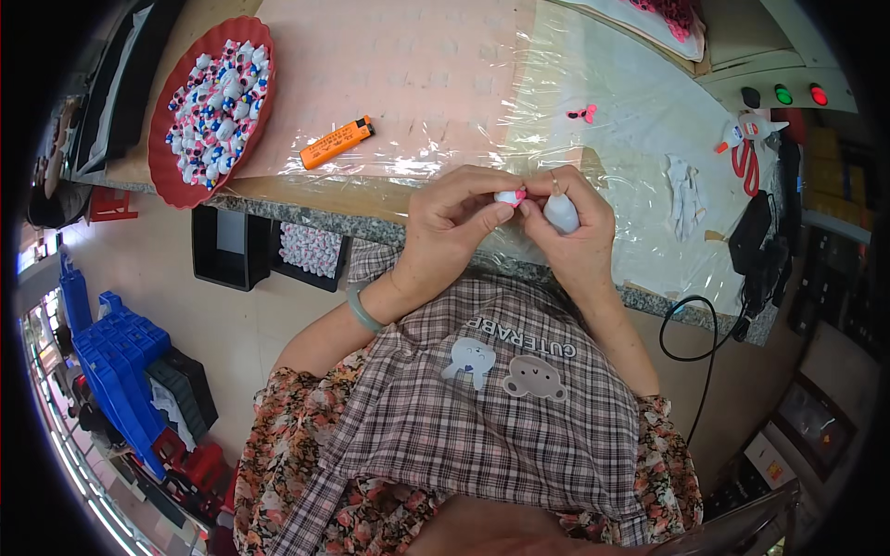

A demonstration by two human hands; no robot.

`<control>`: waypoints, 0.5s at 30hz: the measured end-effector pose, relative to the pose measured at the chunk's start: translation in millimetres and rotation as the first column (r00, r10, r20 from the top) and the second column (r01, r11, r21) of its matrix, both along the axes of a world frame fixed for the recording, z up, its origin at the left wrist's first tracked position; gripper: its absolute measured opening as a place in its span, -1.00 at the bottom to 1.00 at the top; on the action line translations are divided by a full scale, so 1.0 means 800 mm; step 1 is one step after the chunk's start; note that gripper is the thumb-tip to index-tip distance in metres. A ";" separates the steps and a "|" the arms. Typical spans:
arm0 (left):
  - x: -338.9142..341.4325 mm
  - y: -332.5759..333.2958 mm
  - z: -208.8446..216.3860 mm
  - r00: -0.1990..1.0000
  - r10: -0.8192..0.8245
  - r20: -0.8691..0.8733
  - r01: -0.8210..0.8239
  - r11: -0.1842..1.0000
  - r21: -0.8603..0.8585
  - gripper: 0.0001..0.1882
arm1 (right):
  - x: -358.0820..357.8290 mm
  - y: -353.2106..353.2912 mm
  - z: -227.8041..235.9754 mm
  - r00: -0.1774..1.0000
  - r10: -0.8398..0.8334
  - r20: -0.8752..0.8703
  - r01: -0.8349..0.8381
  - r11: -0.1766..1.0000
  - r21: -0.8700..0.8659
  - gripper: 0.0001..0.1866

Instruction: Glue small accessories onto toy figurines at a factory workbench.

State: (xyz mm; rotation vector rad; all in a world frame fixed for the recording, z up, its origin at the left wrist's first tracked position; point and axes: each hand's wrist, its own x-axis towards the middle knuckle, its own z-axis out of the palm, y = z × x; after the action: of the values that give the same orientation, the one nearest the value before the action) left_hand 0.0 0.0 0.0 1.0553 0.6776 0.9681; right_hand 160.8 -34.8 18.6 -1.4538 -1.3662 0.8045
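My left hand pinches a small white figurine with a bright pink part between thumb and fingers, just over the table's near edge. Close beside it, my right hand is closed round a small white squeeze bottle with a narrow tip pointing away from me. The hands nearly meet, and fingers partly cover the figurine. Beyond them on the plastic-covered table lie small pink pieces with dark spots. An orange lighter rests farther left.
At the left edge stands a red dish heaped with small white, pink and blue figurines. To the right are red-handled scissors, a white bottle, a crumpled white cloth and a black cable. Below the table sits a black crate.
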 end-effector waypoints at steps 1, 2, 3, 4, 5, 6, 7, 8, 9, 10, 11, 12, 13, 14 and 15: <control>0.001 -0.001 -0.001 1.000 0.014 -0.001 -0.014 0.999 0.040 -0.77 | 0.000 -0.001 0.001 1.000 0.002 0.015 -0.002 1.000 0.007 -0.83; 0.001 -0.001 -0.001 1.000 0.029 -0.003 -0.028 0.996 0.080 -0.78 | -0.001 -0.001 0.002 1.000 0.004 0.031 -0.004 1.000 0.013 -0.84; 0.002 -0.001 -0.002 1.000 0.026 -0.004 -0.026 0.997 0.078 -0.78 | -0.001 -0.001 0.002 1.000 0.002 0.029 -0.002 1.000 0.011 -0.84; 0.002 0.000 -0.002 1.000 0.027 -0.001 -0.027 0.997 0.073 -0.78 | -0.003 0.000 0.003 1.000 -0.008 0.000 0.008 1.000 -0.009 -0.84; 0.001 0.001 -0.002 1.000 0.028 0.001 -0.028 0.997 0.068 -0.79 | -0.004 0.000 0.002 0.999 -0.017 -0.028 0.017 0.999 -0.028 -0.84; 0.001 0.001 -0.002 1.000 0.028 0.000 -0.028 0.998 0.065 -0.79 | -0.004 -0.001 0.000 0.999 -0.018 -0.029 0.017 0.999 -0.031 -0.84; 0.001 0.001 -0.002 0.999 0.034 -0.013 -0.033 0.997 0.073 -0.79 | -0.004 -0.001 -0.001 0.998 -0.027 -0.057 0.024 0.998 -0.054 -0.84; 0.001 0.001 -0.002 0.999 0.040 -0.025 -0.038 0.996 0.082 -0.79 | -0.005 -0.001 -0.003 0.996 -0.038 -0.085 0.031 0.997 -0.076 -0.84; 0.001 0.000 -0.003 0.999 0.041 -0.026 -0.039 0.996 0.080 -0.79 | -0.005 -0.002 -0.003 0.996 -0.037 -0.085 0.030 0.996 -0.078 -0.84; 0.002 0.000 -0.004 0.999 0.040 -0.029 -0.038 0.996 0.081 -0.79 | -0.005 -0.002 -0.003 0.995 -0.042 -0.085 0.035 0.995 -0.090 -0.84; 0.002 0.000 -0.004 0.999 0.040 -0.033 -0.037 0.996 0.084 -0.79 | -0.004 -0.002 -0.003 0.995 -0.048 -0.085 0.039 0.994 -0.101 -0.84; 0.003 -0.001 -0.003 0.999 0.039 -0.034 -0.036 0.996 0.083 -0.79 | -0.004 -0.003 -0.002 0.995 -0.049 -0.086 0.040 0.994 -0.102 -0.84; 0.004 -0.002 -0.002 0.998 0.045 -0.036 -0.042 0.996 0.085 -0.79 | -0.003 -0.004 -0.002 0.995 -0.050 -0.087 0.041 0.994 -0.101 -0.85; 0.004 -0.003 -0.001 0.998 0.051 -0.039 -0.047 0.995 0.087 -0.79 | -0.003 -0.004 -0.001 0.995 -0.051 -0.088 0.042 0.994 -0.099 -0.85; 0.005 -0.002 -0.001 0.998 0.051 -0.039 -0.047 0.995 0.091 -0.79 | -0.003 -0.004 -0.002 0.995 -0.051 -0.089 0.043 0.995 -0.095 -0.85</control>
State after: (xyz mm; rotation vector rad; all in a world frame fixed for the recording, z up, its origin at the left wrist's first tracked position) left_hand 3.7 -2.0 -0.8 1.1450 0.7016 1.0296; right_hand 158.7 -38.0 17.3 -1.4966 -1.2358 0.9032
